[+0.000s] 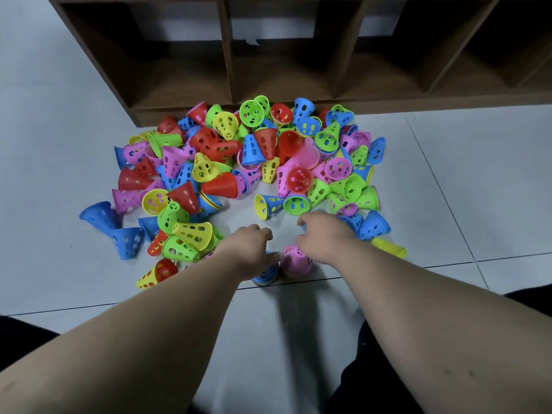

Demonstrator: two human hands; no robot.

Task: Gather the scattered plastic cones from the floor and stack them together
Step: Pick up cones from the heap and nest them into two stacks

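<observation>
Several perforated plastic cones (251,153) in red, blue, green, yellow and pink lie scattered in a heap on the grey floor, in front of a wooden shelf. Near me, a blue cone stack (266,274) and a pink cone stack (296,262) stand upright side by side. My left hand (249,249) is curled over the top of the blue stack, with its thumb against it. My right hand (324,234) hovers just above and behind the pink stack. Its fingers are curled round a blue cone (303,225) that is mostly hidden beneath the hand.
A brown wooden shelf unit (298,106) with open compartments stands right behind the heap. A yellow cone (389,247) lies to the right of my right hand, and a yellow-and-red cone (155,273) to the left. My dark-clothed knees are at the lower corners.
</observation>
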